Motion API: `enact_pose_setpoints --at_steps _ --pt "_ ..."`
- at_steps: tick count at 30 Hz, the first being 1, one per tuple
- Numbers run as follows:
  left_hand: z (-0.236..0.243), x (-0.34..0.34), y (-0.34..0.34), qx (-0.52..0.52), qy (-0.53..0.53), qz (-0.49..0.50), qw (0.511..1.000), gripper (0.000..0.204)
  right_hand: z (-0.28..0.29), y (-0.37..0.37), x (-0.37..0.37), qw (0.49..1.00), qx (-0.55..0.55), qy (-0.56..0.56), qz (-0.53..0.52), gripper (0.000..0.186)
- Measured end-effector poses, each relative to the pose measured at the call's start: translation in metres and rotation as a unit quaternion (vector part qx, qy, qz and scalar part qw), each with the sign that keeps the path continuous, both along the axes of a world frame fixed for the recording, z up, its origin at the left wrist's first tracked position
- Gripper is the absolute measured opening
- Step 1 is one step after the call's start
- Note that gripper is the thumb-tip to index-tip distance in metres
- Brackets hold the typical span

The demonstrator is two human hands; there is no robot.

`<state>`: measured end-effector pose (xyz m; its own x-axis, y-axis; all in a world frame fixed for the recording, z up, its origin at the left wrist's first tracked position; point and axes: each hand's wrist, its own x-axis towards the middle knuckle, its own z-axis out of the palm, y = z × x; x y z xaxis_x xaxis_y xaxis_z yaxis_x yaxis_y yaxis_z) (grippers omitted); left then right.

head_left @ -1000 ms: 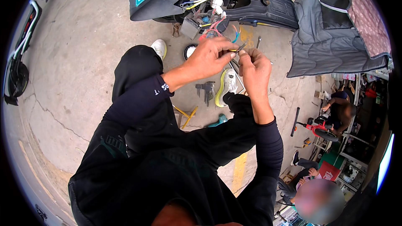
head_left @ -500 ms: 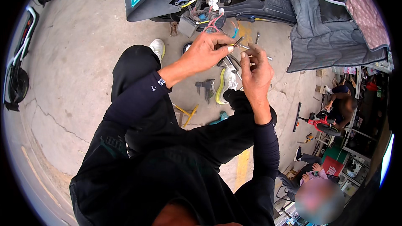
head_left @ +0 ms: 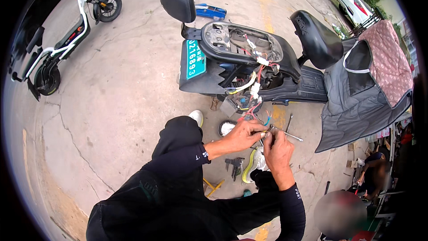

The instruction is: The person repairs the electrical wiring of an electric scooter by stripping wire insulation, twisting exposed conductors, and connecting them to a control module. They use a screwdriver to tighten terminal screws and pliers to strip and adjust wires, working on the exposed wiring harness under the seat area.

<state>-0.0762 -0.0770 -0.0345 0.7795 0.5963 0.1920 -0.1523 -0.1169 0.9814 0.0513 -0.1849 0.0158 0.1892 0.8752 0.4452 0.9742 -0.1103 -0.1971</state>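
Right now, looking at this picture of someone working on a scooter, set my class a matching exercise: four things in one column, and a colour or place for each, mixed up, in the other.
Things:
1. number plate
2. parked scooter
3. car
4. quilted cover

Descriptions:
A. white, far top right by the bushes
B. pink patterned, draped on the right
C. green, on the rear of the opened scooter
D. black and white, standing at the far left

Pairs: 1-C, 2-D, 3-A, 4-B
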Motion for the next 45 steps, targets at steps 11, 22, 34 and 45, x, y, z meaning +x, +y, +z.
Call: enact_pose_setpoints --at_steps 11,22,34,45 --pt "0.000 -0.002 0.000 0.075 -0.005 0.004 0.997 0.028 -0.001 -0.006 -0.009 0.517 -0.008 0.846 -0.129 0.015" --pt "-0.008 0.003 0.007 -0.086 -0.027 -0.040 0.995 0.028 0.005 -0.007 0.004 0.956 0.003 -0.292 0.039 0.022" --pt "-0.017 0.007 0.008 -0.030 -0.019 -0.023 0.999 0.027 0.030 0.005 0.017 0.865 -0.052 -0.472 0.163 0.021" --pt "-0.018 0.009 0.009 -0.145 -0.020 -0.064 0.987 0.027 0.032 0.005 0.025 0.871 -0.083 -0.445 0.191 0.022"
